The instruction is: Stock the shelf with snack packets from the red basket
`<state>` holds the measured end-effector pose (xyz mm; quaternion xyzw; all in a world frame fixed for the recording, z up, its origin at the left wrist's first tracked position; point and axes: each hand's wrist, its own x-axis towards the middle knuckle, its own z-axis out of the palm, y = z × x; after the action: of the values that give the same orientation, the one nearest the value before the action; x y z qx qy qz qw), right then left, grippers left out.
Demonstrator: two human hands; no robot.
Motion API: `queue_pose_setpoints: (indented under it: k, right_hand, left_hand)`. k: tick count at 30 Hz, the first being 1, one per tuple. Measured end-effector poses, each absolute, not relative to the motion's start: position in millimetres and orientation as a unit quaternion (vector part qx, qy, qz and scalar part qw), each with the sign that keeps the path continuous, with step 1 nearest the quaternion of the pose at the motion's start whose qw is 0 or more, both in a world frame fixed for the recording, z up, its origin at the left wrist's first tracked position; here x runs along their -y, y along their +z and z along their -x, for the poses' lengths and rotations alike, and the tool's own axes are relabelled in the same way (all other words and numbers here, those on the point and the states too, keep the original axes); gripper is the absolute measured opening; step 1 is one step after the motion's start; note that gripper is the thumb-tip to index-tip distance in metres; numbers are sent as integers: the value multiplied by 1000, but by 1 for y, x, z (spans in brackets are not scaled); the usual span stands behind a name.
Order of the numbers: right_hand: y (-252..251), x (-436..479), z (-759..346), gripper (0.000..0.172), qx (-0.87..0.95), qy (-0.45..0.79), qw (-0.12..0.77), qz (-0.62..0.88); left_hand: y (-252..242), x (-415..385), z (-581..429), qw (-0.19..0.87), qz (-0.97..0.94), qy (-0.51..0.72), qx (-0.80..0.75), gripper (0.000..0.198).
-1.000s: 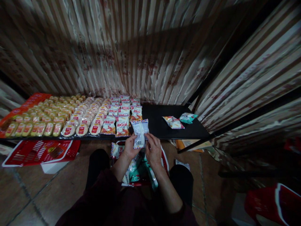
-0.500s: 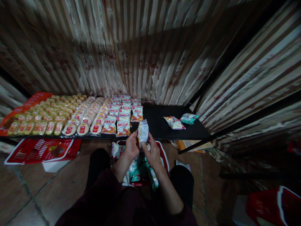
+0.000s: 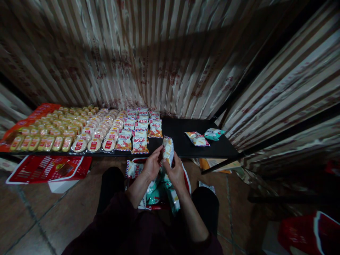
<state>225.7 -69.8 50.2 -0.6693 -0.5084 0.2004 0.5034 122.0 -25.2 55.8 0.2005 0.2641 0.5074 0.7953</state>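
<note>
My left hand (image 3: pixel 152 166) and my right hand (image 3: pixel 175 171) both pinch one small white snack packet (image 3: pixel 168 148), held upright and turned edge-on above the front edge of a low black table (image 3: pixel 186 145). Rows of the same red-and-white packets (image 3: pixel 139 129) lie on the table just left of it. Below my hands, between my knees, a red basket (image 3: pixel 159 187) holds more packets, some white and some teal.
Rows of round wrapped cakes (image 3: pixel 66 129) fill the table's left half. Two loose packets, one orange (image 3: pixel 197 138) and one teal (image 3: pixel 213 133), lie at its right. A red flat carton (image 3: pixel 45 170) lies on the tiled floor. Striped curtains hang behind and at right.
The packet was held flat with its back towards me; both hands have turned it edge-on and shifted it slightly right and up.
</note>
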Motion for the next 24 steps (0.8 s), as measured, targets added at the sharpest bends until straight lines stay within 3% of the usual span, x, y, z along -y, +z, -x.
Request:
queue_pose_setpoints:
  k: [6, 13, 18, 24]
  right_hand:
    - [47, 70, -230, 70, 400, 332, 566, 640]
    - [32, 61, -237, 64, 309, 447, 626, 559]
    - [17, 47, -250, 56, 355, 427, 599, 576]
    - [2, 18, -258, 60, 385, 391, 582, 600]
  left_hand:
    - [47, 24, -122, 717, -318, 516, -345, 43]
    - [31, 21, -125, 617, -422, 507, -428, 42]
    - [10, 13, -126, 530, -502, 509, -456, 41]
    - [4, -2, -129, 437, -561, 518, -476, 45]
